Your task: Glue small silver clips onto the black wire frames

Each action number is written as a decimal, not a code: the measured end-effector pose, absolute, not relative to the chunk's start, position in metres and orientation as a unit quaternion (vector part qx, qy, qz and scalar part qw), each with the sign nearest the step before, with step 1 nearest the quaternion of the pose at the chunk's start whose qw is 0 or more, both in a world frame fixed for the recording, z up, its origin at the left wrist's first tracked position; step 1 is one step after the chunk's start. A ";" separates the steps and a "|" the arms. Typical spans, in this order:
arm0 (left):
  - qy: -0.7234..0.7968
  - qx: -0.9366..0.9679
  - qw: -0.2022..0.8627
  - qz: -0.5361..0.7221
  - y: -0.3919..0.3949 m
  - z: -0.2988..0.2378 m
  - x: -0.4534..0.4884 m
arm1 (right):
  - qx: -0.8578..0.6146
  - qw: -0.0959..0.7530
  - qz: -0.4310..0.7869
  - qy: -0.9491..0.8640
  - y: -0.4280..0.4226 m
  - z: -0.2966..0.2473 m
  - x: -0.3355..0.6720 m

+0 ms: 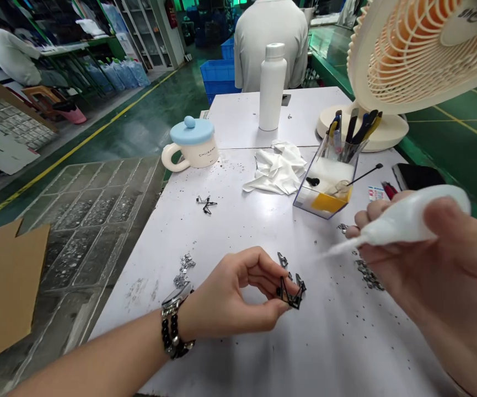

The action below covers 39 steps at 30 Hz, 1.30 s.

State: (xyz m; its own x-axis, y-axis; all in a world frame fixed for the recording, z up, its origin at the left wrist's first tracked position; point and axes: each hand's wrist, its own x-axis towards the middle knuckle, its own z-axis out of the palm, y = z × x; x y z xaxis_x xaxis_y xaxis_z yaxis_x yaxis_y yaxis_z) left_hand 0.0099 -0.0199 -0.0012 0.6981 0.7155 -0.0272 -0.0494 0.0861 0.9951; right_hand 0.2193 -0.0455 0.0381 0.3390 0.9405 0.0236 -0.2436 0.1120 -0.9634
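Here, the left hand [232, 300] pinches a small, black, angular frame [295, 303] between thumb and fingers above the white tabletop [221, 231]; the right hand [437, 275] wraps its fingers round a white, thin-nozzled squeeze bottle [406, 220].

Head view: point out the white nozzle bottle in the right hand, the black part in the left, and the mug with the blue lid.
White nozzle bottle [406, 219]: head view, on its body.
Black part [294, 302]: head view, on its lower edge.
Mug [201, 153]: head view, on its cream side.
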 end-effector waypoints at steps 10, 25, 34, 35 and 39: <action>0.249 0.638 0.676 0.271 -0.021 -0.002 0.011 | -0.532 0.621 0.389 -0.424 -0.071 0.039 0.198; 0.264 0.642 0.668 0.268 -0.021 0.001 0.012 | -0.513 0.615 0.425 -0.421 -0.073 0.036 0.196; 0.266 0.649 0.662 0.265 -0.021 0.001 0.013 | -0.509 0.614 0.417 -0.435 -0.072 0.034 0.197; 0.266 0.648 0.662 0.266 -0.021 0.001 0.013 | -0.511 0.613 0.417 -0.435 -0.072 0.034 0.197; 0.270 0.647 0.661 0.268 -0.021 0.002 0.013 | -0.508 0.616 0.424 -0.428 -0.073 0.034 0.197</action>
